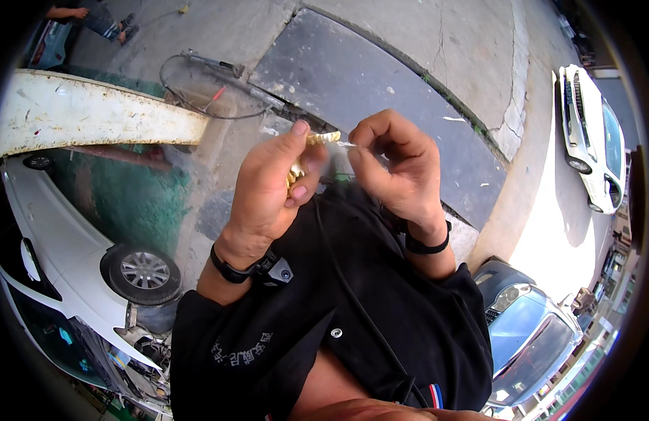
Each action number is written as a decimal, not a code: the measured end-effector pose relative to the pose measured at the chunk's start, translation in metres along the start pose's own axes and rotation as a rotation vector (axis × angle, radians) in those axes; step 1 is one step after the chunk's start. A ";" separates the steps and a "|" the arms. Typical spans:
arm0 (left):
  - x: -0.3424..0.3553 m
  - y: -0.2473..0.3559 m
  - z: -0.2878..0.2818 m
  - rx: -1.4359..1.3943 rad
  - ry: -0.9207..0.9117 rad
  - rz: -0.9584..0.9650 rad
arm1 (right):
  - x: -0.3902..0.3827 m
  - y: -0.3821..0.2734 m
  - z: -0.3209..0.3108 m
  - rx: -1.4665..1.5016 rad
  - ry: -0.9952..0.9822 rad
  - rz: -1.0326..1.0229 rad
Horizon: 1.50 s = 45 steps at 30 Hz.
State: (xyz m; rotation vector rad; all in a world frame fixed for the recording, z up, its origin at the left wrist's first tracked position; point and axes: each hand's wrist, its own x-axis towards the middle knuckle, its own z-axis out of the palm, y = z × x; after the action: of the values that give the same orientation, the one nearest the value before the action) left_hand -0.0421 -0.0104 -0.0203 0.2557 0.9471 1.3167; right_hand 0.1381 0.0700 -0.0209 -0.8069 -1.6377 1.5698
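Note:
In front of my chest, my left hand [267, 175] is closed round a crinkled gold-and-white packet-like thing [323, 139]. One end of it sticks out past my thumb, and more gold shows lower down between my fingers. My right hand [403, 168] is closed in a pinch on a thin whitish twisted strip [347, 144]. This strip reaches across the small gap to the gold end, and whether the two are one piece I cannot tell. My fingers hide most of the gold thing, so its exact kind does not show.
A white car [75, 238] with its engine bay exposed stands at left, below a worn white beam [93, 105]. Beyond my hands lies a dark metal plate [380, 77], with a jack-like tool and hose [219, 67] beside it. Two more cars are parked at right; a person crouches far left.

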 end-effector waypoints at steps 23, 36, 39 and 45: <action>0.004 0.003 0.002 0.154 0.048 0.158 | 0.012 0.012 0.026 0.036 0.127 0.060; 0.009 0.002 -0.005 0.117 -0.035 0.067 | 0.017 0.012 0.013 0.377 -0.005 0.209; 0.009 0.000 -0.004 0.118 -0.056 0.072 | 0.018 0.014 0.007 0.432 -0.040 0.229; 0.009 -0.006 -0.002 0.189 -0.079 0.099 | 0.013 0.015 0.002 0.435 -0.024 0.264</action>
State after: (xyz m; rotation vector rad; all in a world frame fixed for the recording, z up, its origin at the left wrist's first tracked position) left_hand -0.0401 -0.0042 -0.0293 0.5020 1.0034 1.2982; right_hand 0.1293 0.0806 -0.0349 -0.7891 -1.1702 2.0329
